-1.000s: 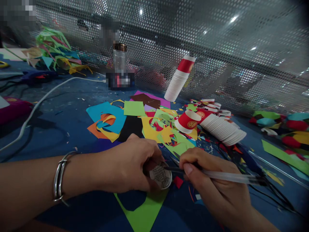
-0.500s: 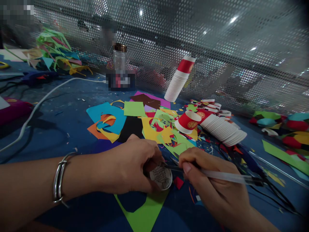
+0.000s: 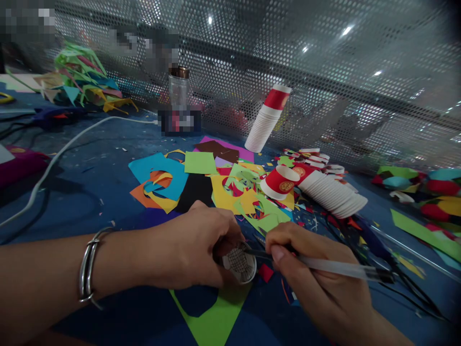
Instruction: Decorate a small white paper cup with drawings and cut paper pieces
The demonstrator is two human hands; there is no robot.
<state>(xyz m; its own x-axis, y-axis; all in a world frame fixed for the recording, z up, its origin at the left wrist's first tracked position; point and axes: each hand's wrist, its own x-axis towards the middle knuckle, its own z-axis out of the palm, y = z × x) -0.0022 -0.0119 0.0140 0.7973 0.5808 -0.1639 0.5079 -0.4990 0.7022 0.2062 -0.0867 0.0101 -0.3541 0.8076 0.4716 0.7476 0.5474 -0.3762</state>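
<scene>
My left hand (image 3: 201, 245) is closed around a small round white paper piece (image 3: 239, 263), which has a raised rim like a paper cup's base. Black pen lines cover its face, with a crossed grid in the middle and short strokes toward the rim. In my right hand (image 3: 317, 274) is a pen (image 3: 338, 267) with a clear barrel and a black end, and its tip meets the upper right of the drawn face. Below my left hand lies a green paper sheet (image 3: 216, 327) with a rounded cutout. The fingers hide the left part of the round piece.
Cut coloured paper (image 3: 158, 168) covers the middle of the blue table. A red paper cup (image 3: 281, 182) lies beside a fallen cup stack (image 3: 327, 192); another cup stack (image 3: 264, 122) stands behind. A glue gun (image 3: 372, 235) with cords is at right, and a white cable (image 3: 72, 139) at left.
The pen and my right hand have shifted very slightly, with the tip still at the round piece. My left hand keeps its hold in the same place.
</scene>
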